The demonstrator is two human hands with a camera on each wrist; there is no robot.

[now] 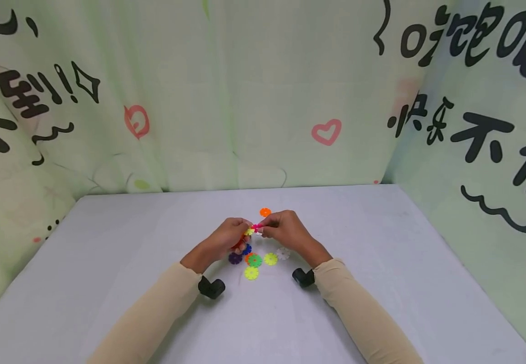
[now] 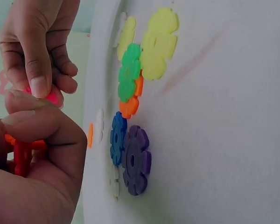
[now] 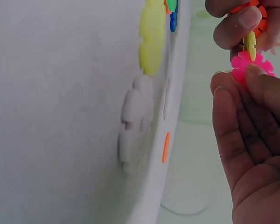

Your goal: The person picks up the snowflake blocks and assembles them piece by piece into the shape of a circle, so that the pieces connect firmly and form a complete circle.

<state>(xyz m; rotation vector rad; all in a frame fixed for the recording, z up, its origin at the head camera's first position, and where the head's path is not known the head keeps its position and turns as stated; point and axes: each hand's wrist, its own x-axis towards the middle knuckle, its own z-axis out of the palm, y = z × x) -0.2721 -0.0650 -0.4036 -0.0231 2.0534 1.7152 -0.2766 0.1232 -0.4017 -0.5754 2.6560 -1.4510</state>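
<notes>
In the head view my left hand and right hand meet above the far middle of the table. The left one grips a joined piece of notched, flower-shaped plastic discs: a red disc and an orange disc show inside its curled fingers, and a yellow disc sticks out past them. Between thumb and fingers, the right hand pinches a pink disc, whose edge meets the yellow one nearly at right angles. The left fingers hide part of the joined piece.
Loose discs lie below the hands: purple, blue, green overlapping orange, yellow and white. Another orange disc lies beyond. Printed curtains surround the white table.
</notes>
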